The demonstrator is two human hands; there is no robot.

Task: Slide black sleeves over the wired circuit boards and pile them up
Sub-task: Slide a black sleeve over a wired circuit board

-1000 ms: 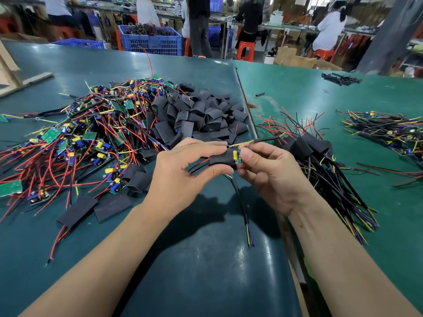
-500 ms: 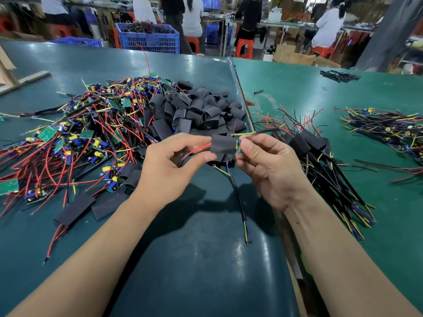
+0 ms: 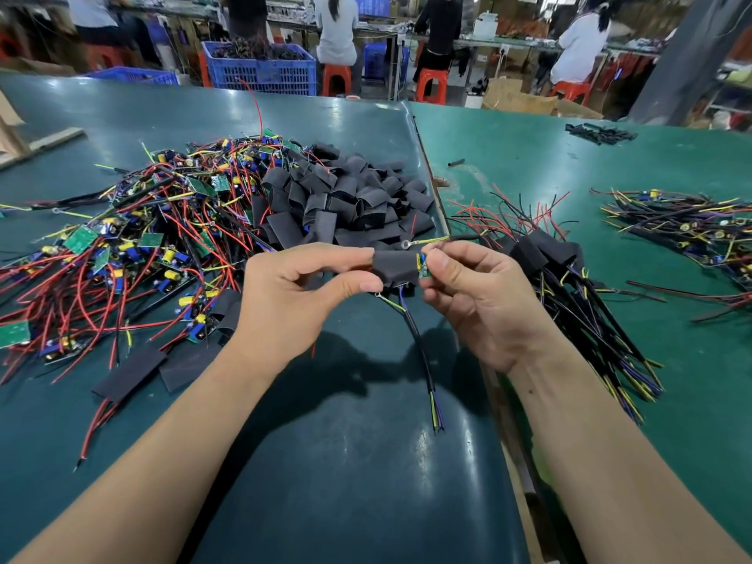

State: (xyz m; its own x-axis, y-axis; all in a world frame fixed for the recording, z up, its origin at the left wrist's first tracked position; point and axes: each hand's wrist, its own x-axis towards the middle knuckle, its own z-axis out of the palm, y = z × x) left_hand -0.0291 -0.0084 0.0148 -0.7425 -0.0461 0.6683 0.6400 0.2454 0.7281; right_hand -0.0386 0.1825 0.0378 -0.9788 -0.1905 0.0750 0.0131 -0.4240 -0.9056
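1. Hands meet above the middle of the dark green tabletop (image 3: 366,462): the left hand (image 3: 293,303) pinches one black sleeve (image 3: 394,264) between thumb and forefinger, and the right hand (image 3: 484,303) pinches the green end of one circuit board (image 3: 423,270) that sticks out of the sleeve's right mouth.
2. Sleeve and board share a long axis running left to right, roughly parallel to the near edge; the uncovered end of the board points right, toward the right hand.
3. One black cable (image 3: 421,352) with yellow and purple cores hangs from under the sleeve down toward the near edge, and a yellow-green lead with a ring terminal (image 3: 405,245) points up and right.
4. Loose sleeves (image 3: 350,197) lie heaped toward the far right of the dark tabletop, too many and too overlapped to count; two flat ones (image 3: 130,376) lie apart near the left forearm.
5. Bare wired boards (image 3: 134,242) with red, black and yellow leads spread over the left half, too tangled to count.
6. Sleeved boards (image 3: 545,254) lie piled just past the seam on the lighter green tabletop (image 3: 529,164) to the right, leads fanning toward the near edge; the count cannot be told.
7. Another wired bundle (image 3: 683,225) lies at the right edge.
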